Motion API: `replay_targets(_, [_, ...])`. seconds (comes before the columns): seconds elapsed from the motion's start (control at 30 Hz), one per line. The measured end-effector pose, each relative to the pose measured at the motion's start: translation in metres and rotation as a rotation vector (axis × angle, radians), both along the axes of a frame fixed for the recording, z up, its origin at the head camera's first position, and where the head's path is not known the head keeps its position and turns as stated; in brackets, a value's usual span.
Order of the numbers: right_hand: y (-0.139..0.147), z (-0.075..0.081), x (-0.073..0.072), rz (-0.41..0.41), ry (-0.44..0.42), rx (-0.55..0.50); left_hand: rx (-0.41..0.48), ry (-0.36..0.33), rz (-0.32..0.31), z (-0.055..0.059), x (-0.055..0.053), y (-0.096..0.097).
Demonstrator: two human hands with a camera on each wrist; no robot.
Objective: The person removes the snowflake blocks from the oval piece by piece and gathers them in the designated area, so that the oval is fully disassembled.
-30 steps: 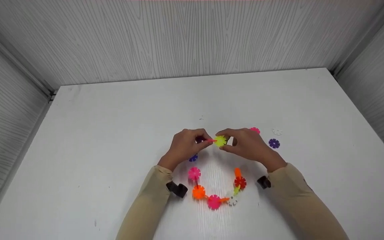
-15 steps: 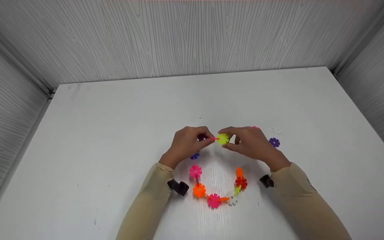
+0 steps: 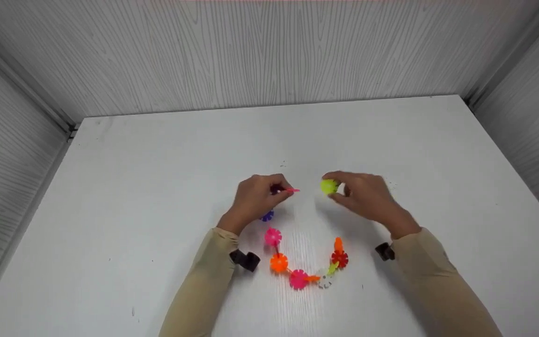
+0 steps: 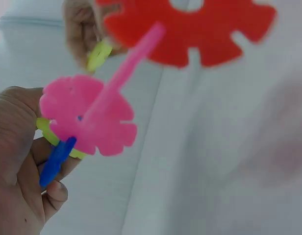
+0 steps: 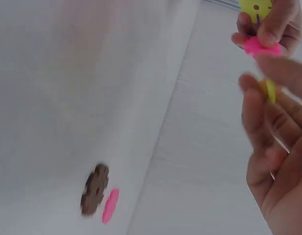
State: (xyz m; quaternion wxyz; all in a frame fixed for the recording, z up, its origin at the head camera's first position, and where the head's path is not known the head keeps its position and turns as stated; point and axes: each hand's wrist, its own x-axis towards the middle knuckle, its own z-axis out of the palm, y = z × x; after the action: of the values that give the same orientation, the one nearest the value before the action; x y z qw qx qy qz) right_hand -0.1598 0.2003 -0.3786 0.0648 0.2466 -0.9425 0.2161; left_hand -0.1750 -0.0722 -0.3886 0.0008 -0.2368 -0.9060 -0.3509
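My left hand [image 3: 258, 199] pinches a pink notched disc [image 3: 294, 190], seen edge-on in the head view. It is the raised end of a chain of slotted plastic discs; a yellow disc [image 5: 255, 9] and a blue disc [image 3: 268, 215] come after it. On the table the chain curves through pink [image 3: 273, 236], an orange disc [image 3: 279, 263], a white disc [image 3: 324, 281] and a red disc [image 3: 339, 259], ending in an upright orange piece [image 3: 338, 244]. To the right, my right hand [image 3: 367, 196] pinches a loose yellow disc [image 3: 329, 186] between thumb and finger, apart from the pink one.
A dark disc [image 5: 95, 191] and a loose pink disc [image 5: 111, 205] lie on the table near the right hand, hidden behind it in the head view. Grey wood-grain panels [image 3: 269, 56] stand along the back and sides of the white table [image 3: 157, 187].
The yellow disc, earlier meeting the pink disc's edge, is now away from it. My right hand has carried it right and slightly back; the left hand has shifted slightly left.
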Motion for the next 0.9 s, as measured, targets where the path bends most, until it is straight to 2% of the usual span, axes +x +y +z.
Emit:
replay_targets(0.1, [0.037,-0.001,-0.004,-0.144,0.002,0.000,0.020,-0.030,0.129,-0.001,-0.002,-0.022])
replay_targets(0.17, [0.057,-0.002,-0.005,-0.230,-0.042,-0.009,0.051,-0.064,0.172,0.000,-0.003,-0.032])
replay_targets(0.23, [0.071,-0.003,-0.007,-0.267,-0.088,-0.018,0.079,-0.087,0.151,0.000,-0.005,-0.036])
replay_targets(0.33, [0.078,-0.006,-0.010,-0.277,-0.115,-0.040,0.108,-0.101,0.110,-0.002,-0.008,-0.034])
replay_targets(0.43, [0.080,-0.009,-0.013,-0.279,-0.112,-0.046,0.117,-0.087,0.095,-0.007,-0.009,-0.029])
replay_targets(0.6, [0.083,-0.013,-0.018,-0.285,-0.169,-0.100,0.154,-0.067,0.061,-0.013,-0.010,-0.026])
replay_targets(0.73, [0.086,-0.016,-0.021,-0.273,-0.203,-0.165,0.184,-0.131,0.055,-0.014,-0.010,-0.027])
replay_targets(0.9, [0.087,-0.017,-0.023,-0.279,-0.249,-0.170,0.162,-0.218,0.049,-0.015,-0.009,-0.029])
